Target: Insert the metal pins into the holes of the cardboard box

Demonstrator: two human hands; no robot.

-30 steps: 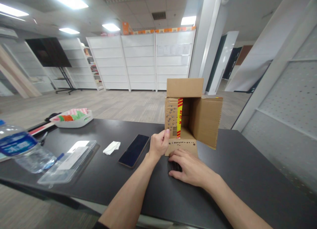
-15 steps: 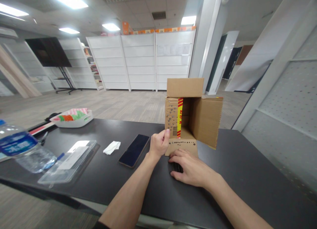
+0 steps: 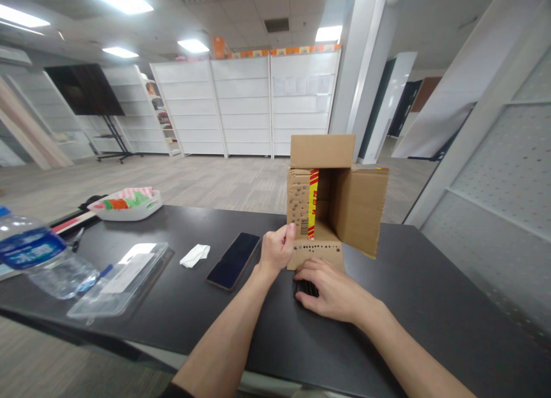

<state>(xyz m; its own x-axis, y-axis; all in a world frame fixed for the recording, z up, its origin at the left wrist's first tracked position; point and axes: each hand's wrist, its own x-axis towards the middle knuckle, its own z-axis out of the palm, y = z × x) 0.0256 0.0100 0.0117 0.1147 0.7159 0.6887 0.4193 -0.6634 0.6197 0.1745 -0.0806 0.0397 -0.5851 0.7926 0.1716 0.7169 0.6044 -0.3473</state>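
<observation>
A cardboard box [image 3: 323, 157] lies on its side on the black table, its opening turned toward me and its flaps spread out. Numerous holes dot the left flap and the lower flap, and yellow-and-red tape runs down the left flap. My left hand [image 3: 278, 248] is closed on the lower left edge of that flap, thumb upward. Just in front of the lower flap, my right hand [image 3: 325, 286] curls over a small dark ribbed object [image 3: 306, 289] on the tabletop. Most of this object is hidden under the palm and fingers.
Left of my hands lie a phone [image 3: 233, 261], a crumpled white tissue [image 3: 195, 255] and a clear plastic case [image 3: 123, 280]. A water bottle [image 3: 38, 254] lies tilted at the far left. Behind it stands a white basket [image 3: 133, 213] with colourful contents. The table [image 3: 430, 306] extends to the right.
</observation>
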